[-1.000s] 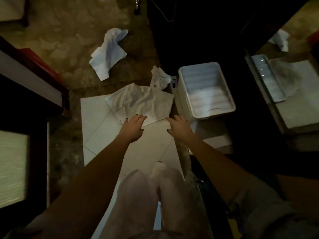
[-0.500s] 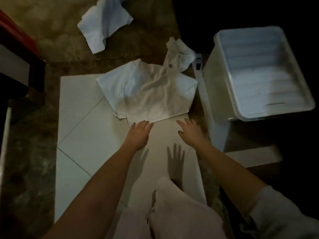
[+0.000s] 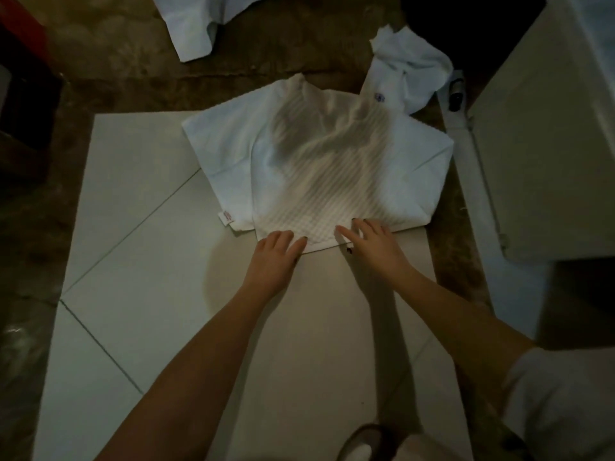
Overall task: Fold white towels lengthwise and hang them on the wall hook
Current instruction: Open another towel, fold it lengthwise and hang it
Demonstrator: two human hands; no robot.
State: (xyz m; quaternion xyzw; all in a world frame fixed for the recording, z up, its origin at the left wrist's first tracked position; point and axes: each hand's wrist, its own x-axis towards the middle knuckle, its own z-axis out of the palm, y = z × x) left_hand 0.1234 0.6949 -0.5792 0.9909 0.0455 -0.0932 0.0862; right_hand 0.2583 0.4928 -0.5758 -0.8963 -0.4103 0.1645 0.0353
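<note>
A white towel (image 3: 316,168) lies rumpled on a white board (image 3: 149,261) on the brown floor. The left hand (image 3: 273,257) and right hand (image 3: 372,242) rest straight-fingered on its near edge, gripping nothing. A crumpled cloth (image 3: 409,68) touches its far right corner, a white bin (image 3: 539,144) stands just beside, and another towel (image 3: 193,28) lies beyond.

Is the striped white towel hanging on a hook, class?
No, the striped towel lies on the white tiles, with the left hand and right hand touching its near edge.

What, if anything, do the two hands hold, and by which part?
Nothing is gripped: the left hand and right hand lay fairly straight fingers on the near edge of the towel.
</note>
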